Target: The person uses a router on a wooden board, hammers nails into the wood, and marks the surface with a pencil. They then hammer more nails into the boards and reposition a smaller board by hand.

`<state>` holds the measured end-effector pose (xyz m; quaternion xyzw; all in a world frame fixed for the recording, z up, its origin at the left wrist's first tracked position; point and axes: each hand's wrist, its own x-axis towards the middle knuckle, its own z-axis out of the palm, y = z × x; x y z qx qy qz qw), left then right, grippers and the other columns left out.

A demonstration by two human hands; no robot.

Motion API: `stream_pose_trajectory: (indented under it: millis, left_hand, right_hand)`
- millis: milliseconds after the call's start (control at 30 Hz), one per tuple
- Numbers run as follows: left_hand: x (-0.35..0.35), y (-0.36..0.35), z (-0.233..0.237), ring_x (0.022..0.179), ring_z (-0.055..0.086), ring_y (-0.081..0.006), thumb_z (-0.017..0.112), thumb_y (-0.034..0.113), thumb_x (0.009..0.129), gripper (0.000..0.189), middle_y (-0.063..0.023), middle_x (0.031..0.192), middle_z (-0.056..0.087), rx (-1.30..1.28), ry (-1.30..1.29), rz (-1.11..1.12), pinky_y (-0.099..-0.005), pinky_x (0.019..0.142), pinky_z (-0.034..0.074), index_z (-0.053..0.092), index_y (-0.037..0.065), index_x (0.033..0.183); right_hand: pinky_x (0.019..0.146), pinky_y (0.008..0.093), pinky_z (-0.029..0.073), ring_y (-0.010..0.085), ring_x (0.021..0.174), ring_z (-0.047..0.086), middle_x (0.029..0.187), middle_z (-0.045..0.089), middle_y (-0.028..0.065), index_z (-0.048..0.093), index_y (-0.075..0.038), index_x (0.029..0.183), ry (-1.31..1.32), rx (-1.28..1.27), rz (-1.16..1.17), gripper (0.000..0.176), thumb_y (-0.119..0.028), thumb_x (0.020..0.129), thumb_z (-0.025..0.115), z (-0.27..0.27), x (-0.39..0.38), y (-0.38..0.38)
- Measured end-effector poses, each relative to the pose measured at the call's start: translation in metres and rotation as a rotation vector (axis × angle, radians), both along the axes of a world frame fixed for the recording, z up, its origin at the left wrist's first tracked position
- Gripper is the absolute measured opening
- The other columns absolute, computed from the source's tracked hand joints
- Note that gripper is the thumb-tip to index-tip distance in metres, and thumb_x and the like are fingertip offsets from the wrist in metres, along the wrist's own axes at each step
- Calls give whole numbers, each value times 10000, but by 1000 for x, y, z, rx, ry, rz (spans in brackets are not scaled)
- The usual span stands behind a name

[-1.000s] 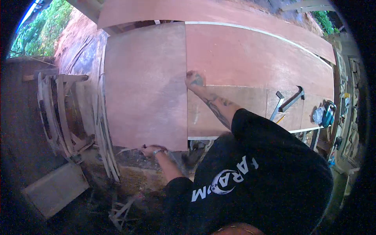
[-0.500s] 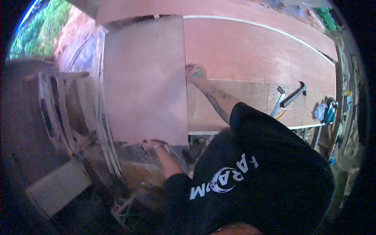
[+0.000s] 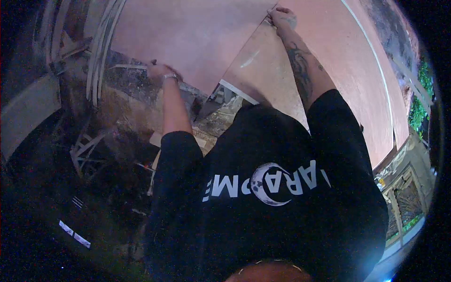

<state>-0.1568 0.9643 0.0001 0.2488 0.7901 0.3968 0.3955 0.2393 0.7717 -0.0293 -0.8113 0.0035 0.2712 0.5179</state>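
A broad reddish plywood sheet (image 3: 188,35) stretches out in front of me, its near corner jutting toward my body. My left hand (image 3: 162,73) grips the sheet's near edge, with a bracelet on the wrist; some of its fingers are hidden at the edge. Farther up, my right hand (image 3: 283,21) has its fingers closed on the sheet's right edge. Under and beside that edge lies a paler wood panel (image 3: 260,66), which adjoins a second reddish panel (image 3: 343,56) on the right.
Long timber strips (image 3: 101,51) stand on the left, near a pale board (image 3: 30,113). A pale batten (image 3: 239,91) runs along the worktop's near edge. Below it, dark clutter and a wooden frame (image 3: 87,152) lie low. Wooden framing (image 3: 408,190) stands at the far right.
My view has swung round and tilted down toward my body. The hammer and the tools near it have left view. Both hands remain on the plywood sheet's edges.
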Motion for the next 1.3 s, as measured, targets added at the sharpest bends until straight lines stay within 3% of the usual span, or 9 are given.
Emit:
stream_pose_trajectory:
  millis: [167, 233, 267, 467, 667, 700, 767, 1067, 1300]
  left_hand:
    - [-39, 18, -80, 783, 593, -314, 471, 232, 945, 350, -164, 894, 651, 180, 57, -126, -475, 717, 478, 674, -51, 974]
    - [-34, 4, -77, 817, 593, -315, 465, 253, 947, 370, -176, 917, 648, 186, 161, -116, -484, 732, 478, 670, -54, 965]
    - [-22, -6, -58, 839, 594, -316, 462, 266, 947, 381, -184, 934, 648, 170, 223, -92, -488, 744, 480, 668, -54, 958]
    - [31, -24, 69, 887, 568, -329, 487, 285, 931, 330, -196, 970, 624, -70, 144, -127, -519, 806, 476, 618, -18, 909]
    - [-3, 30, -29, 899, 562, -343, 483, 293, 882, 268, -168, 961, 595, 103, -190, -12, -488, 849, 487, 562, 47, 953]
    - [-3, 31, -30, 906, 559, -341, 486, 304, 873, 275, -165, 972, 591, 78, -224, -37, -486, 848, 485, 552, 53, 964]
    - [-8, 33, -30, 920, 554, -337, 493, 327, 855, 295, -158, 994, 582, 30, -289, -82, -484, 846, 481, 533, 66, 987]
    - [7, 10, -5, 1190, 421, -387, 539, 444, 804, 441, -183, 1182, 527, 70, -204, 25, -705, 993, 308, 514, 82, 1054]
    - [38, -7, 64, 1234, 422, -407, 520, 394, 869, 368, -195, 1315, 537, -115, -226, 89, -726, 1019, 286, 572, 92, 1073]
  right_hand:
    - [655, 314, 600, 234, 782, 716, 1062, 722, 121, 513, 9, 1361, 171, -145, 53, 639, -125, 817, 818, 21, 16, 3]
    - [578, 312, 563, 199, 682, 684, 872, 707, 105, 639, 8, 1093, 64, -31, 17, 285, -76, 855, 771, 24, 8, -3]
    - [540, 311, 544, 181, 631, 668, 778, 700, 97, 702, 7, 959, 7, 29, 0, 113, -51, 874, 748, 24, 7, -3]
    - [643, 349, 596, 229, 692, 707, 853, 739, 145, 718, 51, 1008, 27, -79, 43, 287, -111, 797, 827, 14, 18, 8]
    - [659, 363, 576, 224, 723, 709, 786, 739, 120, 763, -26, 880, -237, 266, 257, 295, -252, 720, 866, -71, 44, -12]
    - [663, 364, 574, 224, 726, 711, 776, 738, 117, 766, -42, 859, -238, 77, 205, 278, -262, 714, 857, -47, 37, -6]
    - [671, 368, 570, 225, 734, 715, 757, 737, 112, 771, -74, 817, -232, -297, 105, 247, -281, 702, 841, 0, 23, 12]
    - [784, 403, 591, 279, 838, 737, 885, 760, 147, 782, -100, 918, -252, -408, 68, 292, -316, 722, 795, -4, 23, 13]
    - [792, 392, 592, 286, 863, 743, 907, 765, 148, 783, -108, 967, -215, -248, 114, 333, -353, 742, 786, -2, 19, 1]
